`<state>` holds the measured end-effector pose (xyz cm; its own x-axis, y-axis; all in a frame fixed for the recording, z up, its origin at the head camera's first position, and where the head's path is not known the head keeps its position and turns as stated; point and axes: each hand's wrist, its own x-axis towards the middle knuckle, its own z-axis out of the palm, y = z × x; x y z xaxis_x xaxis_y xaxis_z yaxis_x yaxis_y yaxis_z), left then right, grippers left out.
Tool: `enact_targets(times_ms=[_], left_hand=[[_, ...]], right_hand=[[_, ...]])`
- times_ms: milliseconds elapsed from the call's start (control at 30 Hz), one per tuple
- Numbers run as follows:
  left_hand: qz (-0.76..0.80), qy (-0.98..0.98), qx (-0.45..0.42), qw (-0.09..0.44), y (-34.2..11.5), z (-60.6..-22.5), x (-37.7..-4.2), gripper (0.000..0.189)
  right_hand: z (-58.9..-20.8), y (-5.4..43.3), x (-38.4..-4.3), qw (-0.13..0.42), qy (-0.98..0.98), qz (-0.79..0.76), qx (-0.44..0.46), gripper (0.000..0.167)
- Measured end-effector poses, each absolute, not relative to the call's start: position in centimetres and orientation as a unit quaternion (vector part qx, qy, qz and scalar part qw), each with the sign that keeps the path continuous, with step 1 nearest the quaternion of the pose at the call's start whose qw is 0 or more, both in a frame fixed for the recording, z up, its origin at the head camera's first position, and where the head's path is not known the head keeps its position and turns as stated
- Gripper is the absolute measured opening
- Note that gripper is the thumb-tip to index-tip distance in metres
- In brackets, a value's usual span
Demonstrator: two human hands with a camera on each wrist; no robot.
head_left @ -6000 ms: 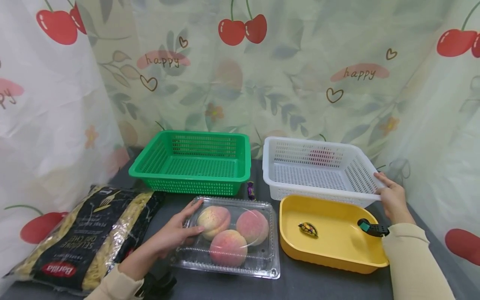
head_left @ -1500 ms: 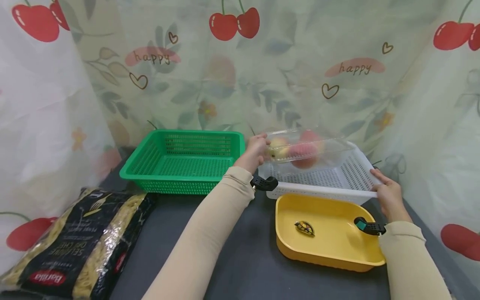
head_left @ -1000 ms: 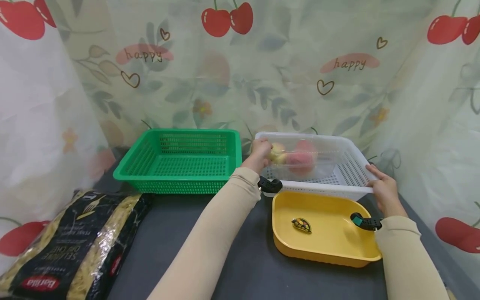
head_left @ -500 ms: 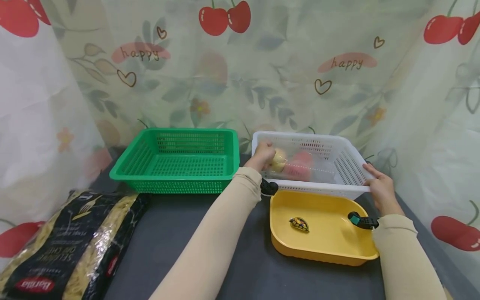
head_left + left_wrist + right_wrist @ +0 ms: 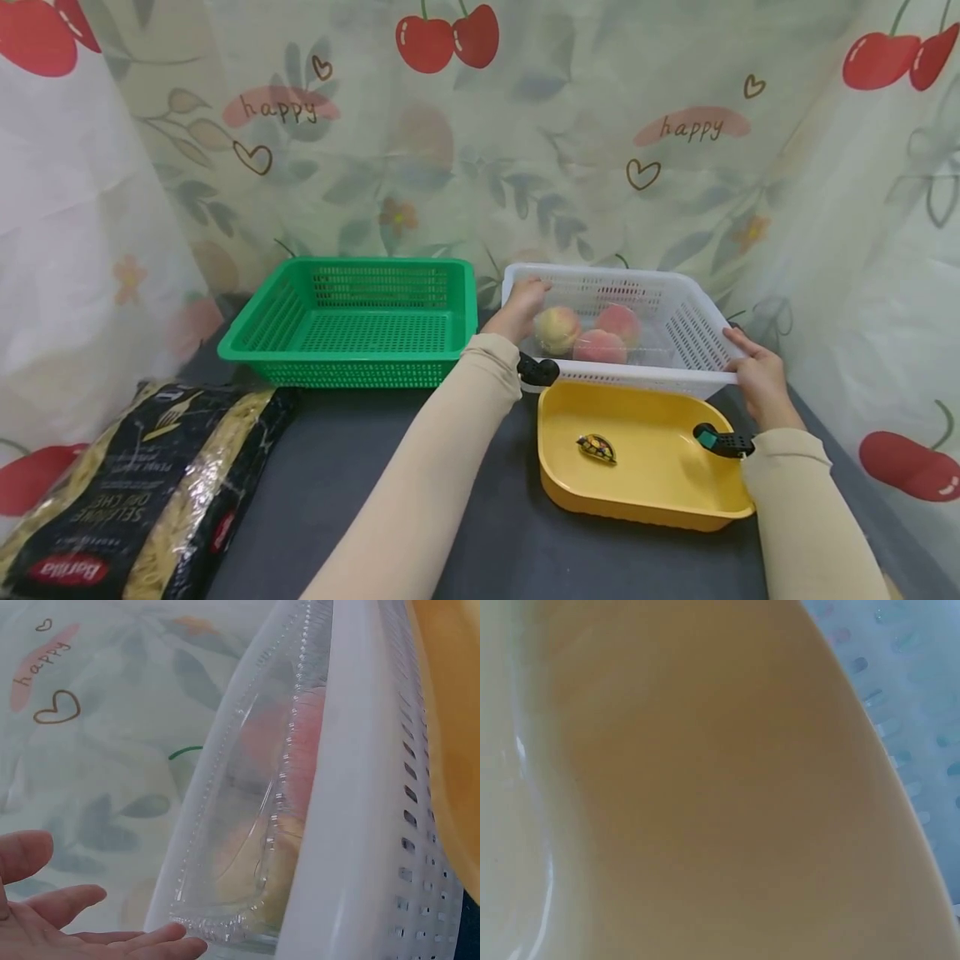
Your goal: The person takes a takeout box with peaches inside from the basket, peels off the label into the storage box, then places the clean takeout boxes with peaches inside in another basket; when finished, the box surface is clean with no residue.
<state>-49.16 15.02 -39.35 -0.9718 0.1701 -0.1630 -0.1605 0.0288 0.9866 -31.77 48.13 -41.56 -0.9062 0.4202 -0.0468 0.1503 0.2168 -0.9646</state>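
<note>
A clear plastic clamshell box [image 5: 247, 817] with three peaches [image 5: 600, 347] lies inside the white basket [image 5: 517, 271], toward its left end. My left hand [image 5: 525, 307] is over that end, its fingers extended and apart in the left wrist view, fingertips right at the box's near edge. With thumb and fingers, my right hand [image 5: 761, 375] grips the right rim of the white basket. The right wrist view is filled by the yellow tub [image 5: 727, 787], with part of the white basket [image 5: 922, 697] behind it; the right hand is out of that view.
Left of the white basket stands a green basket [image 5: 352, 357]. In front sits the yellow tub [image 5: 645, 512] holding a small patterned wrapped piece [image 5: 597, 448]. A black bag of Barilla pasta [image 5: 142, 483] lies at the left. Behind hangs a printed curtain [image 5: 480, 167].
The left hand has carried the clamshell of peaches from the front of the table into the white basket, lowered it and let go. The right hand has kept its grip on the rim.
</note>
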Motion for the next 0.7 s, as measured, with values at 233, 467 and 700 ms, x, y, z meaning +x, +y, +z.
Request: enact_targets(times_ms=[233,467,700], left_hand=[[0.735,0.666,0.004,0.125,14.4,-42.1,-51.9,0.031],[0.779,0.598,0.012,0.190,10.2,-31.2,-36.9,0.048],[0.767,0.605,0.067,0.202,7.4,-30.2,-33.0,0.049]], right_hand=[[-40.0,46.6,-30.6,0.096,-0.774,0.597,-0.188,0.065],[-41.0,47.4,-31.3,0.109,-0.773,0.595,-0.194,0.065],[-42.8,49.2,-32.8,0.112,-0.776,0.591,-0.189,0.065]])
